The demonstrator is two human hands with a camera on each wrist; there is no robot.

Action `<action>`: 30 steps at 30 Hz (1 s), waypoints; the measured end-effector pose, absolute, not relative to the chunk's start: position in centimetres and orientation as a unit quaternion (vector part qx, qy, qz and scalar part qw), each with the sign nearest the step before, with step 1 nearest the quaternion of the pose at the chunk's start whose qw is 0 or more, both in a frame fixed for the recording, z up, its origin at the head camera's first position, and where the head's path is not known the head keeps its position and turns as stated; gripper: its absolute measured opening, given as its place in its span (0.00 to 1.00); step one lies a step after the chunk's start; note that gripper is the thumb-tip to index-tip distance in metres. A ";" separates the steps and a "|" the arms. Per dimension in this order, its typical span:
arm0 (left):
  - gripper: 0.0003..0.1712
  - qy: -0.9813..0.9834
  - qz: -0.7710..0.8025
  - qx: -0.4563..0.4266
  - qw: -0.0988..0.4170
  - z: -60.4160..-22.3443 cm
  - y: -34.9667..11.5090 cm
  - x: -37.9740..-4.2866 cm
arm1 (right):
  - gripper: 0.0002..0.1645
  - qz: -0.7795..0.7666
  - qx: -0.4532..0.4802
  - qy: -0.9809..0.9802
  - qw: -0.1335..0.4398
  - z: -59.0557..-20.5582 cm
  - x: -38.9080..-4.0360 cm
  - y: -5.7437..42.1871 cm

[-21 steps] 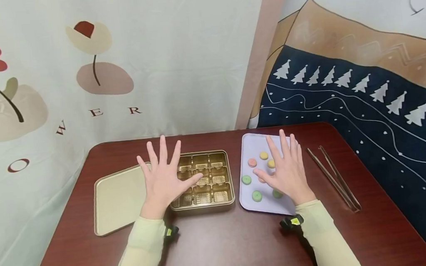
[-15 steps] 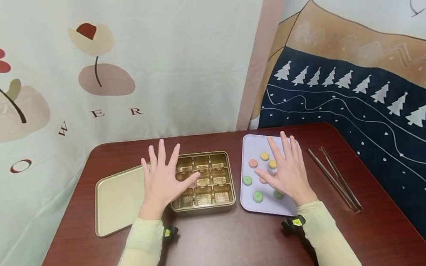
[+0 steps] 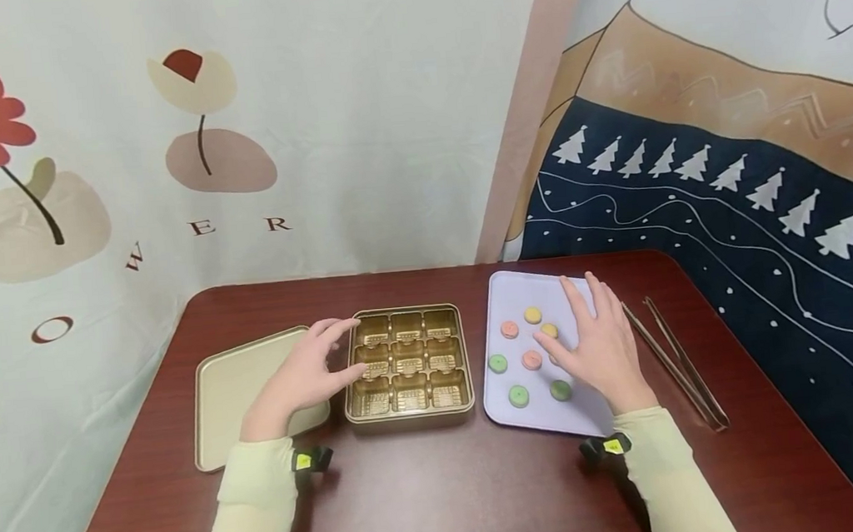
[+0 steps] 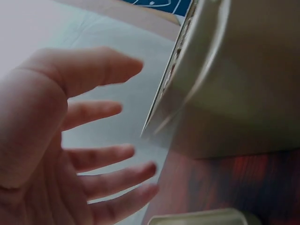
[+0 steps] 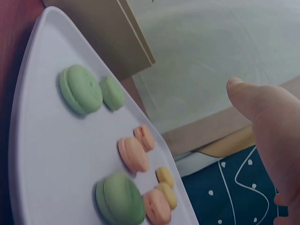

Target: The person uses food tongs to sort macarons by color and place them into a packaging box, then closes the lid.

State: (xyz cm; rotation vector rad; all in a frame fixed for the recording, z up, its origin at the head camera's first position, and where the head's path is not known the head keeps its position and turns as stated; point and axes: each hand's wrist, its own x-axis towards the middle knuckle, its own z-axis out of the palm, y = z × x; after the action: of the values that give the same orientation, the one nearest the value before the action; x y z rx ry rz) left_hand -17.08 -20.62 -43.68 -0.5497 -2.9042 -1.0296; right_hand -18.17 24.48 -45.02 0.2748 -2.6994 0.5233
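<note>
Head view: L hand [image 3: 295, 385] relaxed, fingers half bent, holding nothing, near gold box [image 3: 412, 422]; R hand [image 3: 602, 352] spread, also holding nothing, above tray [image 3: 507, 297] w/ cookies [image 3: 519, 396]. Prob. reach stage; any grip needs closing in first.

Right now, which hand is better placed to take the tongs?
Probably the right hand: it is empty, over the lilac tray beside the tongs, while the left hand is across by the gold box.

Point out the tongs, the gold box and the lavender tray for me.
Tongs [image 3: 682, 354], head view: midway along one prong.
Gold box [image 3: 409, 357], head view: its centre compartment.
Lavender tray [image 3: 547, 414], head view: bare surface near the front edge.
</note>
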 end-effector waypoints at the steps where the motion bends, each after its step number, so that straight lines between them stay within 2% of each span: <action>1: 0.42 -0.922 -0.344 -0.179 -0.008 -43.8 -20.8 -17.1 | 0.57 0.184 0.096 -0.960 0.187 -45.1 -18.1 24.7; 6: 0.41 -0.890 -0.411 -0.180 -0.079 -44.2 -21.8 -17.1 | 0.57 0.185 0.087 -0.962 0.182 -45.5 -17.7 26.0; 11: 0.41 -0.866 -0.448 -0.187 -0.118 -44.9 -22.4 -17.2 | 0.58 0.186 0.061 -0.965 0.174 -45.6 -17.3 27.6; 22: 0.43 -0.815 -0.523 -0.192 -0.160 -46.1 -23.1 -17.6 | 0.62 0.154 0.001 -0.978 0.139 -46.5 -16.2 32.1; 30: 0.43 -0.797 -0.547 -0.186 -0.173 -46.6 -23.6 -17.8 | 0.67 0.136 -0.051 -0.985 0.092 -47.5 -15.3 35.3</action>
State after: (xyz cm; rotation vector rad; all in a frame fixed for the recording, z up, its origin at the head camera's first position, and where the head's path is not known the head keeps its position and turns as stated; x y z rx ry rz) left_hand -17.82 -23.59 -46.61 -0.6606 -2.8249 -1.9399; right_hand -15.32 35.29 -47.51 -0.1517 -2.9251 0.4030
